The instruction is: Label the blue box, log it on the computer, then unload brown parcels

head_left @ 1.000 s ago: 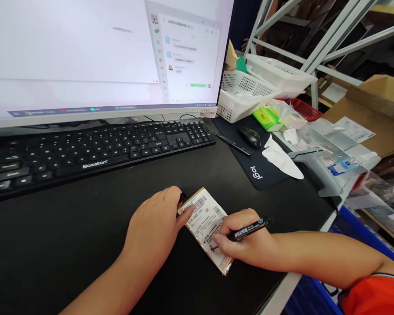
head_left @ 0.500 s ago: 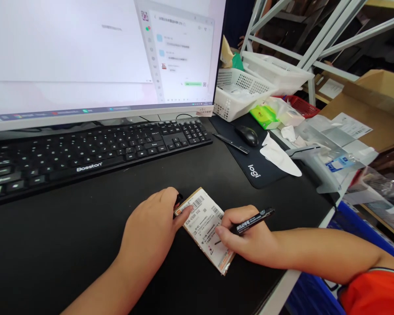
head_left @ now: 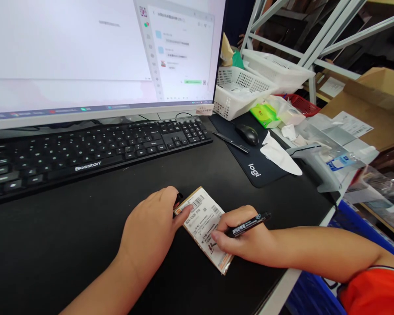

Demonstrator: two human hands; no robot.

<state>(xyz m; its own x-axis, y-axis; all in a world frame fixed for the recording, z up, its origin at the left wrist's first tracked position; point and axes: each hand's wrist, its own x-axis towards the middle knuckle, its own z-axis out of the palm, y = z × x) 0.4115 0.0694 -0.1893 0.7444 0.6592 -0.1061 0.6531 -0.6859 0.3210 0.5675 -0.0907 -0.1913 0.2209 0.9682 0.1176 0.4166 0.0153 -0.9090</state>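
Note:
A small flat parcel (head_left: 199, 224) with a white shipping label lies on the black desktop, tilted to the right. My left hand (head_left: 154, 221) is closed on its upper left corner, the thumb pressing on the label. Beside that hand's fingers shows the end of a black marker cap (head_left: 179, 199), mostly hidden. My right hand (head_left: 244, 243) rests over the parcel's right side, fingers closed around a black marker (head_left: 246, 224). The marker's tip is at the lower part of the label, next to fresh black handwritten strokes (head_left: 211, 248).
A keyboard (head_left: 111, 151) stands beneath the monitor (head_left: 85, 57). On the mouse pad (head_left: 254, 170) are a mouse (head_left: 247, 134), a slim dark pen-like tool (head_left: 231, 142) and a white paper piece (head_left: 279, 155). White baskets (head_left: 230, 103), a tissue pack (head_left: 265, 115) and cardboard (head_left: 371, 109) are at right.
More black strokes have appeared on the label's lower part. My right hand and the marker have shifted very slightly left. My left hand stays on the parcel's corner.

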